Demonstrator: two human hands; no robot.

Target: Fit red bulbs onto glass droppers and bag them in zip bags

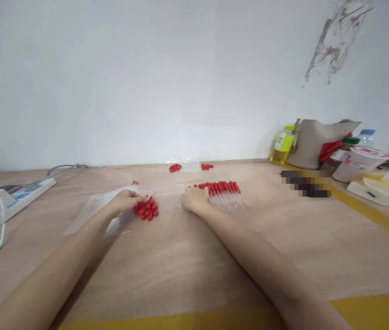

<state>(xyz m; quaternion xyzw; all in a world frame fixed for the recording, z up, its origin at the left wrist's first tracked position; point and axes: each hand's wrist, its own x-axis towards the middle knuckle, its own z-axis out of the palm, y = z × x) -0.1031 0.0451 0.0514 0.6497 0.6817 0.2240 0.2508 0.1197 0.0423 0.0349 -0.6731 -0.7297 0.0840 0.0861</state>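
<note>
A small pile of red rubber dropper bulbs (149,209) lies left of centre. My left hand (125,201) is at its left edge, thumb and fingers closed on a bulb there. To the right of the pile is a row of clear thin dropper tubes (169,204), side by side. My right hand (194,199) is at the right end of these tubes with its fingers curled; what they hold is hidden. Beyond that hand is a row of droppers (227,192) with red bulbs on their clear tubes, partly covered by the hand.
Clear plastic bags (93,208) lie under and beside my left forearm. More red bulbs (175,168) rest on plastic by the wall. A power strip (19,201) with cables is at left. A yellow-green bottle (283,145), grey bag (308,142) and tub (359,162) stand at right.
</note>
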